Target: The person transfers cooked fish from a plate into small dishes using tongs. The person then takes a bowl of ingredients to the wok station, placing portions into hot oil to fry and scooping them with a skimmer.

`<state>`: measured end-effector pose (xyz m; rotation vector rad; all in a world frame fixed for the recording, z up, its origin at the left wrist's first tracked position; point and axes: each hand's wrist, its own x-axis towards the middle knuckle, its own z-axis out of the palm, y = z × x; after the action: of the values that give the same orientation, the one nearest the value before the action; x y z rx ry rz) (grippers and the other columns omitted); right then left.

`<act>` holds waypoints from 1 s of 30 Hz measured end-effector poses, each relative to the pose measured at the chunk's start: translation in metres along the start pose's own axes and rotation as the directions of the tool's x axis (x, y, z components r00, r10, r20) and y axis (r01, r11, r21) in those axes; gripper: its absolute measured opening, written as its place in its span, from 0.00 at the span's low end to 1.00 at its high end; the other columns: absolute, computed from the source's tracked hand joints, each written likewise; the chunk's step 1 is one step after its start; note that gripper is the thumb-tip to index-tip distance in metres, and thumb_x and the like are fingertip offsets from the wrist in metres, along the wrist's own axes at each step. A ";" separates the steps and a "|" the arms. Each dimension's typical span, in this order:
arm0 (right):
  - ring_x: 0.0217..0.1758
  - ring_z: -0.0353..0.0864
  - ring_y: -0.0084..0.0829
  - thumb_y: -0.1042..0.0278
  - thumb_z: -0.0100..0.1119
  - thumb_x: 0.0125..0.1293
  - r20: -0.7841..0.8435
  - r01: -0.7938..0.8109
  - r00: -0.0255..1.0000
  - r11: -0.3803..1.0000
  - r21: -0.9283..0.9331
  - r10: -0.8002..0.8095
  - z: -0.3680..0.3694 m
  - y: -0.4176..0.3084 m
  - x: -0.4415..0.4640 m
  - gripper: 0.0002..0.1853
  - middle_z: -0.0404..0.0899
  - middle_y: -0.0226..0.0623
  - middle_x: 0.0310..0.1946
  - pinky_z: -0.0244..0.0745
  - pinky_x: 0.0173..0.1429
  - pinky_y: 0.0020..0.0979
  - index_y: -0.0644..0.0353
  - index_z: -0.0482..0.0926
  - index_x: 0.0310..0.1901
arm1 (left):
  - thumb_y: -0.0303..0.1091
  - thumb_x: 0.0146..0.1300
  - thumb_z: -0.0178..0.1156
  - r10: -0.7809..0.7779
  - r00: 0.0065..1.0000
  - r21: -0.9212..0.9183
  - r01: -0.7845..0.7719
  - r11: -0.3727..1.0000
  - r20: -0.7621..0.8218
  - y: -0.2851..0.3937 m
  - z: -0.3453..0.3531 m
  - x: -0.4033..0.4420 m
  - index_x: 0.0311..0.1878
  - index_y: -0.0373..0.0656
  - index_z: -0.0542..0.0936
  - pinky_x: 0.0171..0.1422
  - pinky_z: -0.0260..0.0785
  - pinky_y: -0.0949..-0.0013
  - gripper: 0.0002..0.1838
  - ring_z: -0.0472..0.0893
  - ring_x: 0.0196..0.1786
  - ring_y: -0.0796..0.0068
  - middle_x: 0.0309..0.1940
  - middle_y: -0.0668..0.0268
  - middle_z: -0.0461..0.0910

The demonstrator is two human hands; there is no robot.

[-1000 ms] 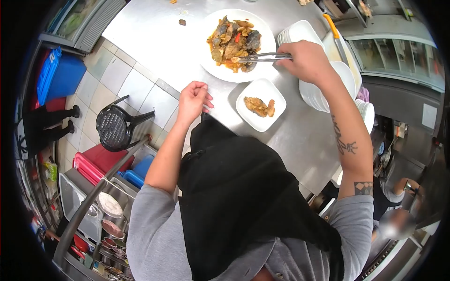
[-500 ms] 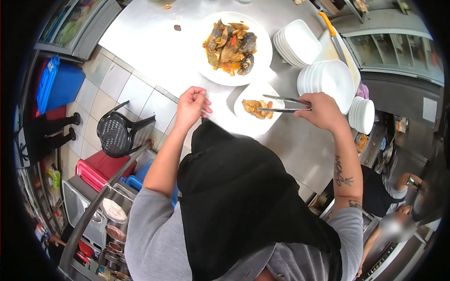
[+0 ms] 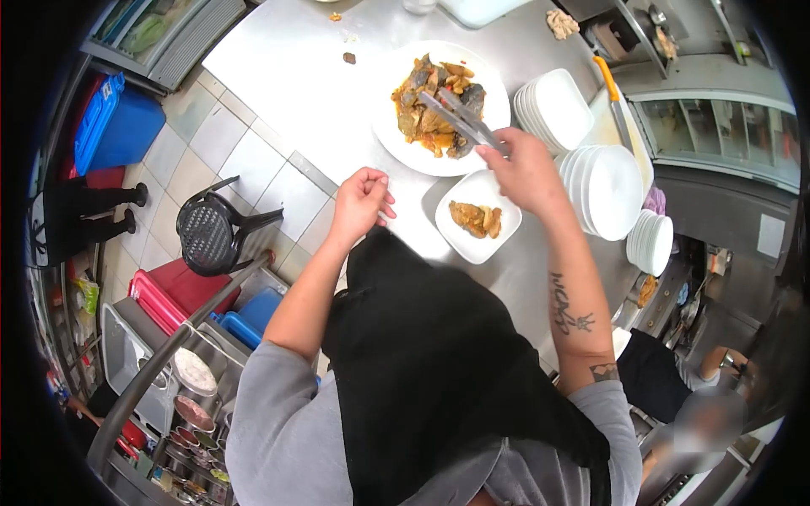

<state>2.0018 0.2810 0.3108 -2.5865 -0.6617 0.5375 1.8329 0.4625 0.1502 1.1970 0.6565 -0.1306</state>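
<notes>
My right hand (image 3: 527, 173) is closed around metal tongs (image 3: 460, 122). Their two arms stand apart over the stewed pieces (image 3: 415, 105) heaped on a large round white plate (image 3: 384, 139); whether the tips touch the food I cannot tell. Just nearer to me, a small square white dish (image 3: 489, 249) has a few browned pieces (image 3: 472, 218) in sauce. My left hand (image 3: 363, 202) hovers by the table's near-left edge, its fingers loosely curled and slightly apart, with nothing in it.
White square dishes (image 3: 561, 97), round plates (image 3: 612, 194) and smaller plates (image 3: 651, 244) stand stacked on the right. An orange-handled knife (image 3: 607, 80) lies behind them. A black stool (image 3: 211, 236) is on the floor at left. Another person (image 3: 662, 375) is at lower right.
My right hand has moved the tongs up and left, from the small dish to the large plate. The browned pieces stay in the small dish. My left hand has barely moved.
</notes>
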 end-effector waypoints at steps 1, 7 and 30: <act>0.21 0.82 0.34 0.59 0.64 0.66 -0.003 -0.013 1.000 1.000 -0.011 0.013 0.007 -0.004 0.007 0.21 0.82 0.51 0.27 0.78 0.32 0.37 0.70 0.79 0.52 | 0.34 0.74 0.51 0.002 1.000 -0.005 -0.002 1.000 -0.001 0.000 -0.001 0.001 0.49 0.37 0.73 0.21 0.72 0.74 0.10 0.82 0.23 0.74 0.28 0.62 0.81; 0.43 0.83 0.55 0.59 0.61 0.65 0.052 -0.108 0.992 0.990 -0.090 0.113 0.028 -0.037 0.034 0.17 0.83 0.58 0.36 0.78 0.51 0.47 0.69 0.79 0.40 | 0.35 0.74 0.52 -0.025 1.000 -0.014 0.025 1.000 -0.014 0.002 0.001 0.000 0.48 0.37 0.73 0.19 0.71 0.73 0.11 0.82 0.22 0.74 0.27 0.62 0.80; 0.39 0.83 0.47 0.59 0.62 0.65 0.027 -0.032 0.999 0.979 -0.199 0.038 0.023 -0.010 -0.032 0.17 0.84 0.46 0.34 0.76 0.42 0.45 0.61 0.79 0.51 | 0.33 0.73 0.52 -0.039 0.999 -0.022 0.038 0.999 -0.030 0.008 0.002 -0.004 0.49 0.36 0.74 0.20 0.71 0.74 0.10 0.82 0.24 0.74 0.28 0.62 0.80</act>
<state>1.9619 0.2791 0.3043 -2.7858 -0.7146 0.5489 1.8334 0.4626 0.1591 1.1684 0.7066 -0.1374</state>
